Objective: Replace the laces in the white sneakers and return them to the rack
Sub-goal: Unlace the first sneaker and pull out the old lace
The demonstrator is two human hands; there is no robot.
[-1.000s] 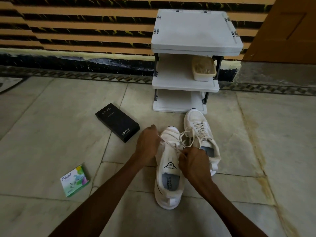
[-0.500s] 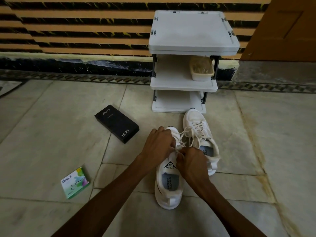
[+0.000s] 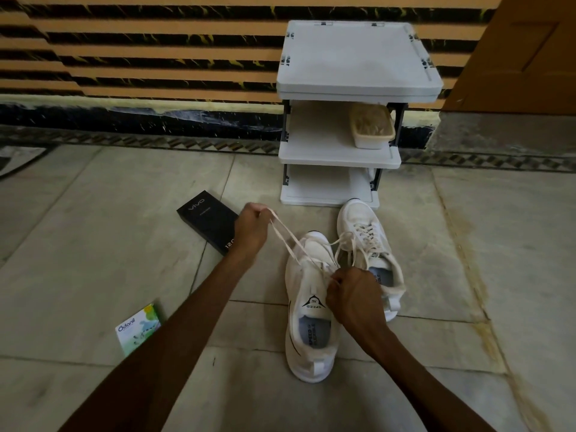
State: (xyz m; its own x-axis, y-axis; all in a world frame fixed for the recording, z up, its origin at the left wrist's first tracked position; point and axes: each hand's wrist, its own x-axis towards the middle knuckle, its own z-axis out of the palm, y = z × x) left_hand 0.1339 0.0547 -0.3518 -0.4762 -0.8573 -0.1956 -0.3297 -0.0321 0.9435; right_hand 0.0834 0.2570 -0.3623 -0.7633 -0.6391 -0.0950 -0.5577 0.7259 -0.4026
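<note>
- The left hand (image 3: 251,227) pinches the lace (image 3: 288,244) in curled fingers; it has drawn up and left, away from the near sneaker's (image 3: 307,366) toe, and now overlaps a corner of the black box (image 3: 204,215)
- Two strands now stretch from that hand down to the near sneaker's eyelets
- The right hand (image 3: 355,299) stays at the eyelets, fingers curled, pinching the lace
- Both sneakers remain on the floor before the rack (image 3: 358,57); the far sneaker (image 3: 358,218), already laced, has its toe just beside the bottom shelf
</note>
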